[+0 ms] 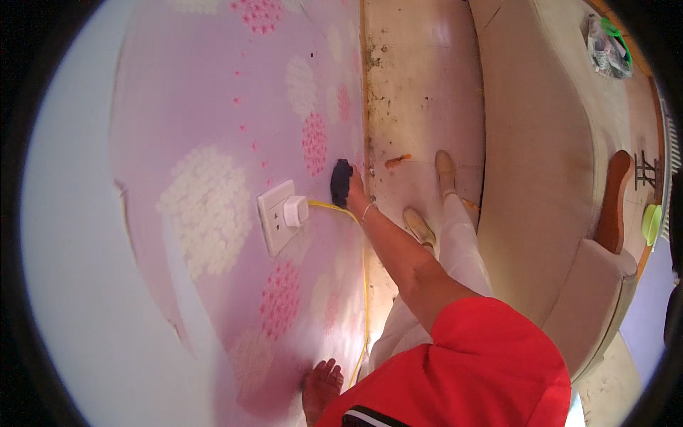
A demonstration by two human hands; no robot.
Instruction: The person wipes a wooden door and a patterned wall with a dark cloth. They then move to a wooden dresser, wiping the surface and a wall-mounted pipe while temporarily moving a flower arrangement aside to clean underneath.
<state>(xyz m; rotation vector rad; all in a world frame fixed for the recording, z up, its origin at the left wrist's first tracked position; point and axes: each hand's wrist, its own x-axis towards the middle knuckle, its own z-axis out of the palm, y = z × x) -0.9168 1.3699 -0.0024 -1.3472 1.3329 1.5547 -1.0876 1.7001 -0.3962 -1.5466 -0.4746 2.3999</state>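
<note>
My right hand [358, 195] reaches to the lower part of a lilac wall [213, 114] and is closed on a dark, cloth-like thing [341, 182] held against the wall. Its exact kind is not clear. Lower in the head view, my left hand [322, 388] rests on the wall with fingers stretched out and nothing in them. Between the hands is a white wall socket [274, 220] with a white plug-in adapter [295, 211]. From the adapter a yellow cable [327, 206] passes by my right hand and runs down along the wall's foot.
An orange, narrow tool-like thing [397, 161] lies on the stained floor [405, 78] near my shoes [445, 171]. A beige sofa [533, 156] with a brown wooden armrest [615, 203] stands to the right. Wallpaper peels [149, 277] at the left. A clear bag [609, 50] sits far right.
</note>
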